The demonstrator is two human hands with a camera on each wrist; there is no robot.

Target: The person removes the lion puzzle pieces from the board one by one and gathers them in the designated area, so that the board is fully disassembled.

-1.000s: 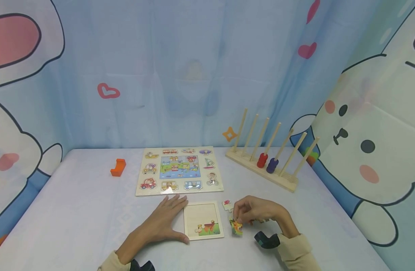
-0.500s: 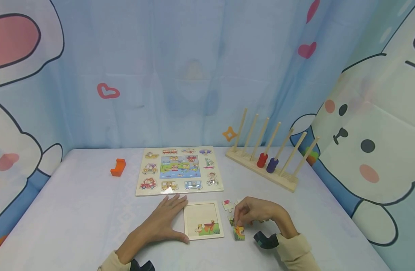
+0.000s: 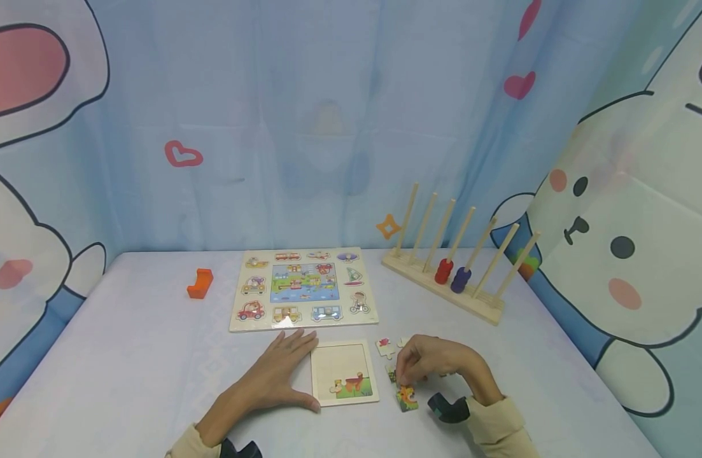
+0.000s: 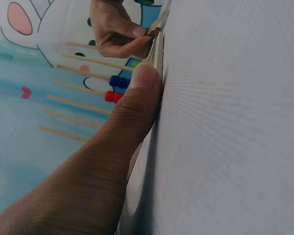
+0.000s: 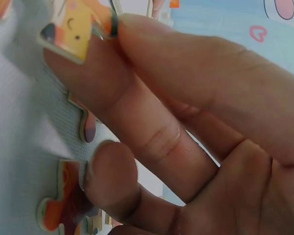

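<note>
My left hand lies with fingers spread at the left edge of a small wooden puzzle tray, its thumb against the lower left corner. Animal-picture pieces fill the tray's lower right part. To the right of the tray, my right hand pinches a jigsaw puzzle piece between thumb and finger. A yellow animal face shows on that piece in the right wrist view, held above the cloth. Loose pieces lie around the right hand, some partly hidden under it; a brown-orange piece is near its fingers.
Behind the tray lies a larger vehicle-picture puzzle board. A wooden peg rack with red beads and blue beads stands at the back right. At the back left is an orange block. A printed curtain surrounds the table.
The pinched puzzle piece has shifted slightly right and toward the near edge, and has turned in the right fingers. The left hand and the tray have stayed put.
</note>
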